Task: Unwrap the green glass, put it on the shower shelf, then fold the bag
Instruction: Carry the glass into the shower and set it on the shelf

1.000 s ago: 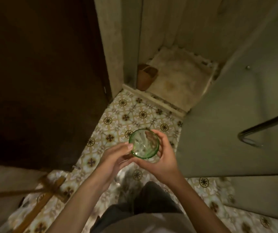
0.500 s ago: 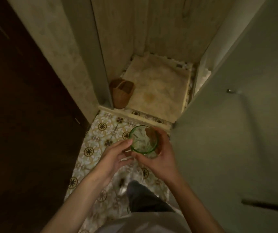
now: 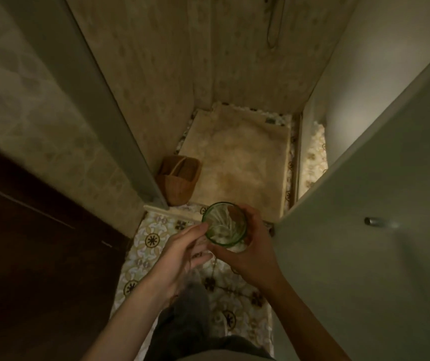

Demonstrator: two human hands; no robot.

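Note:
The green glass (image 3: 224, 225) is upright at chest height, seen from above, with pale wrapping showing through it. My right hand (image 3: 253, 251) is wrapped around its right side and base. My left hand (image 3: 182, 254) touches the glass's left side with thumb and fingertips, pinching the thin clear bag (image 3: 195, 280) that hangs blurred below both hands. No shower shelf is in view.
Ahead is a narrow shower stall with a beige mat (image 3: 237, 162) on its floor and a wicker basket (image 3: 178, 178) in its near left corner. A pale door with a metal knob (image 3: 371, 220) stands at right, a dark wooden door (image 3: 26, 243) at left. Patterned tiles (image 3: 151, 241) lie underfoot.
The view has moved forward and tilted up toward the shower stall, which now fills the frame. Both hands have stayed on the glass; the metal bar at right has left the view.

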